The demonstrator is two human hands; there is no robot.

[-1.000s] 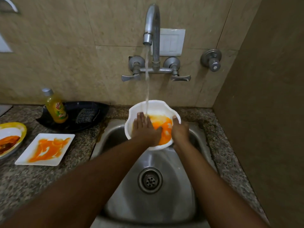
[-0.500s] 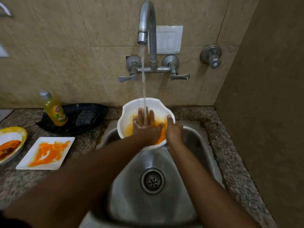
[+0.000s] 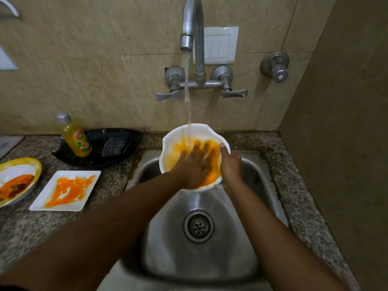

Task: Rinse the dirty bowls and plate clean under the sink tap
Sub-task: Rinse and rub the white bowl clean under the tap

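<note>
A white bowl (image 3: pixel 176 135) smeared with orange sauce is held tilted over the steel sink (image 3: pixel 163 244), under the running tap (image 3: pixel 190 28). My right hand (image 3: pixel 230 166) grips its right rim, thumb on the edge. My left hand (image 3: pixel 194 162) lies flat inside the bowl with fingers spread, rubbing the orange residue where the water falls. On the counter at left sit a white square plate (image 3: pixel 43 201) streaked orange and a yellow-rimmed bowl (image 3: pixel 31 164) with dark orange leftovers.
A black dish (image 3: pixel 98 156) behind the plate holds a yellow soap bottle (image 3: pixel 76 139) and a scrub pad (image 3: pixel 114 145). Two tap handles (image 3: pixel 168 95) and a wall valve (image 3: pixel 276 67) stick out above. A brown wall (image 3: pixel 340 122) closes the right side.
The bowl has turned a little and the orange sauce has spread over its inside. My left hand has slid rightward across the bowl with fingers spread. My right hand keeps its hold.
</note>
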